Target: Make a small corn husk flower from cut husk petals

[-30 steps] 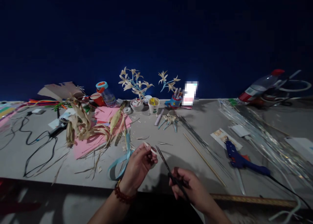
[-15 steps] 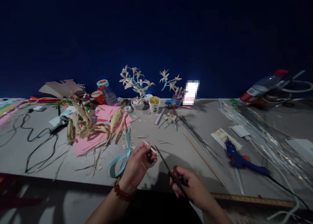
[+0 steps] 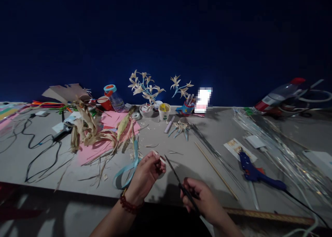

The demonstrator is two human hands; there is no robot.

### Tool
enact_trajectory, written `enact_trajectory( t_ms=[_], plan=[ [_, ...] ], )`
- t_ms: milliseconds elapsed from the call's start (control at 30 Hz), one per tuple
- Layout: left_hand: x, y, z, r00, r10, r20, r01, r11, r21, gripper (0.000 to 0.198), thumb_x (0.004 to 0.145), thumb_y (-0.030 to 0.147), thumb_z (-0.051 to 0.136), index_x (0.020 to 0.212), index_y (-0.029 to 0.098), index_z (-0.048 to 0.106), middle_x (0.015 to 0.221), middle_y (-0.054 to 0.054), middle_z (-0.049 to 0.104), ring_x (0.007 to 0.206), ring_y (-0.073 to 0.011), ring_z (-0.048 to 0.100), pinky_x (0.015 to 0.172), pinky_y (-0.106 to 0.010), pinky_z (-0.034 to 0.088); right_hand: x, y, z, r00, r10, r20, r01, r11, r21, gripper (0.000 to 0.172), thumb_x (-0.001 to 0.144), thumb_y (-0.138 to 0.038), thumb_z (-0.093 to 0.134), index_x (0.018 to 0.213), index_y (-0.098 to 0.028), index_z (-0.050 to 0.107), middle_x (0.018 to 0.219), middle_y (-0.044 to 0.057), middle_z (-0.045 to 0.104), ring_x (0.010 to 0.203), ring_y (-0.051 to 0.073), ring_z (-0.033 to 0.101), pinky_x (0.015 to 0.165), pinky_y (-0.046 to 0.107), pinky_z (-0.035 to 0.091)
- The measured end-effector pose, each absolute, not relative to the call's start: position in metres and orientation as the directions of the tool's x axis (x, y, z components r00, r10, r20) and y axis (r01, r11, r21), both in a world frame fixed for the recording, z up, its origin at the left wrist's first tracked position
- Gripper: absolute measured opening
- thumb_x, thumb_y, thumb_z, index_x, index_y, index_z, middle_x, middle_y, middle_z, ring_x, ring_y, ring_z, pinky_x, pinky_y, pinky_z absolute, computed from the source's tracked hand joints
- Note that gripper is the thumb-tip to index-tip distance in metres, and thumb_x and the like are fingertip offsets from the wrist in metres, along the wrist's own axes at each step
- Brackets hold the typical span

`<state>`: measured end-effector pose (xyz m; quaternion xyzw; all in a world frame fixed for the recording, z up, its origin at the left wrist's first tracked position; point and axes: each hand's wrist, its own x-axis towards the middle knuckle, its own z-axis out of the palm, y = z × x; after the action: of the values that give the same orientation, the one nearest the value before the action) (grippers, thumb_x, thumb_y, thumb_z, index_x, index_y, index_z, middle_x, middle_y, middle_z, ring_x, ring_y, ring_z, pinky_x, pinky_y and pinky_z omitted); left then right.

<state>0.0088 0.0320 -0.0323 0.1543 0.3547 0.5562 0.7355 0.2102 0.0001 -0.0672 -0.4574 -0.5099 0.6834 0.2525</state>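
Note:
My left hand, with a bead bracelet at the wrist, pinches a small pale strip of dried husk above the table's front edge. My right hand grips black scissors, whose blades point up and left toward the strip, the tips a little short of it. A light blue ribbon curls on the grey table just left of my left hand.
Dried corn husks lie on pink paper at left, beside black cables. Husk flowers, cups and jars stand at the back. A blue glue gun, thin sticks and clear wrap lie right.
Both hands have stayed almost in place; the scissors' tips have edged slightly nearer the strip. The view has shifted a little.

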Motion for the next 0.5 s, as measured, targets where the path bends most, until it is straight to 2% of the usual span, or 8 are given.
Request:
enact_trajectory(
  t_ms=[133, 300, 500],
  plan=[
    [0.0077, 0.0319, -0.0328, 0.142, 0.924, -0.355, -0.703, 0.347, 0.621, 0.021, 0.082, 0.024, 0.077, 0.074, 0.015, 0.06, 0.066, -0.001, 0.066, 0.061, -0.0104, 0.059, 0.063, -0.023, 0.049, 0.2119, -0.0016, -0.0744, -0.442, 0.829, -0.343, 0.107, -0.33, -0.938, 0.045, 0.07, -0.059, 0.074, 0.069, -0.021, 0.049, 0.064, -0.002, 0.062, 0.048, 0.008, 0.049, 0.048, 0.021, 0.038],
    [0.0074, 0.0317, -0.0323, 0.157, 0.919, -0.362, -0.699, 0.362, 0.616, 0.021, 0.082, 0.024, 0.076, 0.072, 0.015, 0.059, 0.065, -0.001, 0.064, 0.06, -0.0103, 0.058, 0.062, -0.023, 0.048, 0.2116, 0.0, -0.0673, -0.46, 0.808, -0.37, 0.129, -0.351, -0.927, 0.039, 0.071, -0.052, 0.074, 0.069, -0.021, 0.049, 0.059, -0.005, 0.057, 0.048, 0.008, 0.048, 0.049, 0.02, 0.037],
    [0.0081, 0.0326, -0.0305, 0.162, 0.911, -0.378, -0.71, 0.374, 0.597, 0.023, 0.08, 0.023, 0.078, 0.071, 0.015, 0.058, 0.063, 0.0, 0.064, 0.058, -0.0102, 0.057, 0.061, -0.023, 0.047, 0.2121, 0.0013, -0.0681, -0.438, 0.806, -0.399, 0.182, -0.355, -0.917, 0.043, 0.067, -0.053, 0.076, 0.066, -0.022, 0.047, 0.056, -0.006, 0.055, 0.047, 0.008, 0.046, 0.046, 0.02, 0.036]
  ],
)
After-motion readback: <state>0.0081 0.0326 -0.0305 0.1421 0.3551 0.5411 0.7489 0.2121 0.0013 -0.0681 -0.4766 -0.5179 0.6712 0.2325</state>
